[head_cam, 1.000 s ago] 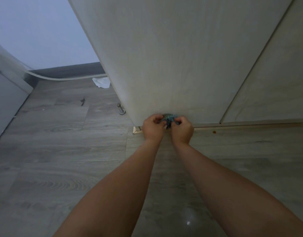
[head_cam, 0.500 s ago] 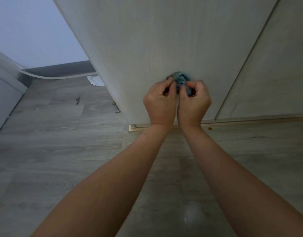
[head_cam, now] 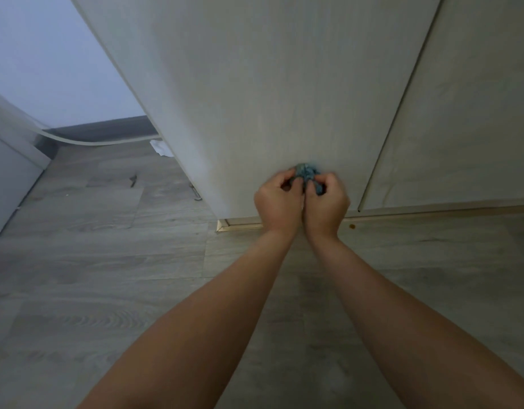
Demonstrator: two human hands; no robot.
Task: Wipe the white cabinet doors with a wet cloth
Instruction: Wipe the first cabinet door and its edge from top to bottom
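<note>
— So, from the head view, where is the cloth?

— Just right of the frame's centre: a small blue cloth [head_cam: 308, 172], bunched into a wad, pressed against the lower part of the wide white cabinet door [head_cam: 269, 84]. Both hands meet on it.

— How do the fingers lie?

— The left hand [head_cam: 277, 202] has its fingers [head_cam: 286, 180] curled in and pinches the wad from the left. The right hand [head_cam: 325, 202] does the same from the right, thumb and fingers clamped on the cloth. The two hands touch each other, knuckle to knuckle, both forearms reaching up from the bottom edge.

— And the cabinet itself: anything in it?

— Can't tell; the door is closed, as is the second door [head_cam: 467, 113] at the right of the frame, a thin dark gap between them. A pale plinth strip [head_cam: 432, 211] runs beneath them.

— Anything else?

— Grey wood-look floor [head_cam: 92, 261] fills the lower frame. A crumpled white scrap [head_cam: 163, 149] lies left of the cabinet's edge, near the dark skirting [head_cam: 101, 131], and a small metal doorstop [head_cam: 196, 193] sits just beside the cabinet's left corner. A small orange speck [head_cam: 352, 226] lies on the floor below the door gap.
</note>
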